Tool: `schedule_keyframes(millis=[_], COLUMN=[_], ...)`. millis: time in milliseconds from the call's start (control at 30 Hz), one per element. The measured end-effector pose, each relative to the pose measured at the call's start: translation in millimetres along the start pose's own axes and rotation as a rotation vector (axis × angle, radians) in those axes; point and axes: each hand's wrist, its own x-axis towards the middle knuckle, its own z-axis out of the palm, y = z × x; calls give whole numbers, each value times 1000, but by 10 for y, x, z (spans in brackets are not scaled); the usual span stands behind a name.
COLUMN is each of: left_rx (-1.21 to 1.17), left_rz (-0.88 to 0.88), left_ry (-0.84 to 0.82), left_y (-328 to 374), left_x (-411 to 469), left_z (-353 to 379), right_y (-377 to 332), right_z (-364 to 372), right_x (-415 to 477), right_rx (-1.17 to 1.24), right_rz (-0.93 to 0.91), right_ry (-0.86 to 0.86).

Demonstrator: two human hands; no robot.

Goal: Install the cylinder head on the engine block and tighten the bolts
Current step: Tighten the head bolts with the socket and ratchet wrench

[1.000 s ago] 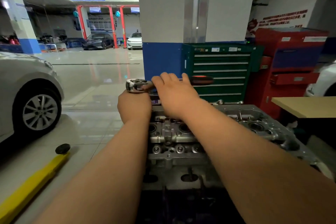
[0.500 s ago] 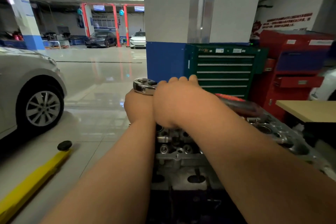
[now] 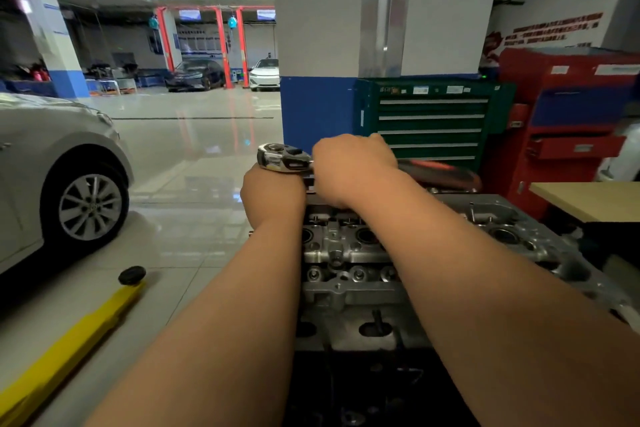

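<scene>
A chrome ratchet wrench (image 3: 282, 158) stands over the far left end of the grey aluminium cylinder head (image 3: 346, 253). The head lies on the dark engine block (image 3: 363, 388). My left hand (image 3: 273, 196) is a fist directly under the ratchet's head, gripping the shaft below it; the socket and bolt are hidden. My right hand (image 3: 353, 166) curls round the handle right beside the ratchet's head. The red and black grip (image 3: 440, 170) sticks out to the right, blurred.
A green tool cabinet (image 3: 433, 121) and a red one (image 3: 571, 121) stand behind the engine by a white and blue pillar (image 3: 311, 107). A wooden table corner (image 3: 588, 198) is at right. At left are a silver car (image 3: 62, 184) and a yellow lift arm (image 3: 69, 347).
The ratchet handle swung towards me on the right, then back a little. My right hand stayed on the handle and my left fist stayed under the ratchet's head.
</scene>
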Motion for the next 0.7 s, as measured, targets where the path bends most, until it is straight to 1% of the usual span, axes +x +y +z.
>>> schedule_keyframes(millis=[33,100,167,200,267,300,333,367,433,467,500,533,567,633,700], left_rx=[11,-52,-141,-175,-184,-133,-71,-32,-48,-75,-102,-160,-238,-339,-232], left_rz=[-6,-33,-48,-37,10,20,11,-2,-30,-44,-55,-64,-69,-58,-18], left_ry=[10,6,2,-8,-29,-24,-7,18,26,15,3,-18,-38,-58,-33], left_y=[13,-14,-96,-129,-130,-103,-70,-45,-9,-9,-29,-65,-93,-135,-119], left_x=[-11,5,51,58,64,59,43,33,16,16,20,36,40,60,71], left_z=[13,44,56,62,73,70,61,60,51,48,42,49,59,77,76], right_y=[72,22,-202,-287,-255,-134,3,112,161,81,-28,-130,-211,-264,-145], right_z=[-9,-22,27,101,217,262,273,242,103,29,-23,-33,-4,105,111], right_x=[50,93,-5,-89,-211,-172,-113,-44,91,128,129,95,7,-187,-217], right_rx=[-19,-31,-44,-45,-79,-75,-49,2,71,34,-18,-66,-109,-161,-152], right_rz=[40,114,104,74,-9,-23,-46,-54,-15,15,46,62,57,3,-4], right_ry=[-39,-110,-87,-22,227,294,301,232,6,-81,-133,-129,-92,30,47])
